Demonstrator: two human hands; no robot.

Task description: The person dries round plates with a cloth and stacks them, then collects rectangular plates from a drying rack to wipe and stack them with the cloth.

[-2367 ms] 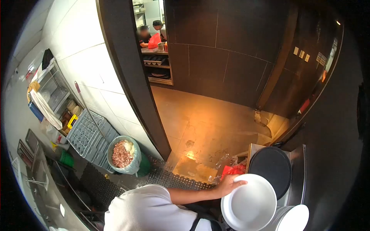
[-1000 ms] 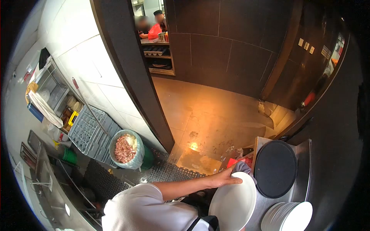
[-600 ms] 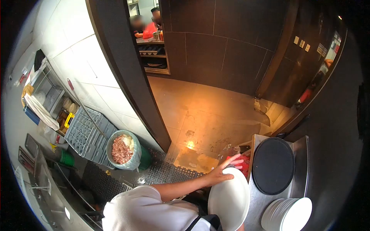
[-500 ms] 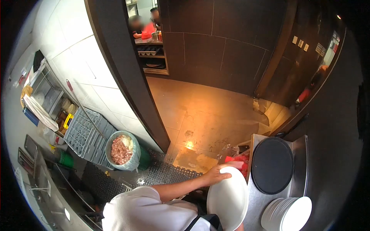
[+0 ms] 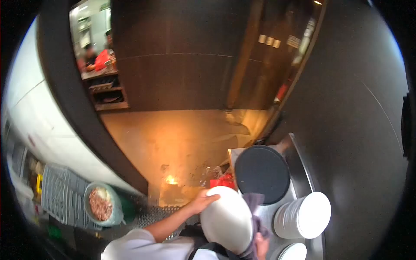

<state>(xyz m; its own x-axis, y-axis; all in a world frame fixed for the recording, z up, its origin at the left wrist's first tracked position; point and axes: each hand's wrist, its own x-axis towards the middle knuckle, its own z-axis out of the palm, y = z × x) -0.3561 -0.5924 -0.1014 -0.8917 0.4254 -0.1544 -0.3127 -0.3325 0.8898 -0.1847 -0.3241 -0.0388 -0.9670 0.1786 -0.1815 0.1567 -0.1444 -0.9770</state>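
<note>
A white oval plate (image 5: 227,220) is tilted in front of my body. My left hand (image 5: 203,202) grips its upper left edge, thumb over the rim. At the plate's lower right, my right hand (image 5: 261,245) is wrapped round a grey-purple cloth (image 5: 255,216), which lies along the plate's right edge. To the right, a stack of white plates (image 5: 302,216) leans on the steel counter (image 5: 267,211). Below that stack, another white plate (image 5: 293,252) shows at the frame's bottom edge. A round black tray (image 5: 262,174) lies on the counter beyond the cloth.
A lined bin (image 5: 100,204) with food scraps stands at the left beside grey dish racks (image 5: 65,196). A red plastic item (image 5: 222,181) is left of the counter. A dark pillar (image 5: 78,95) borders the passage. People are visible through the far opening.
The view has swung right, bringing another plate stack into sight. The cloth and my right hand now show at the plate's right edge. My left hand still holds the plate.
</note>
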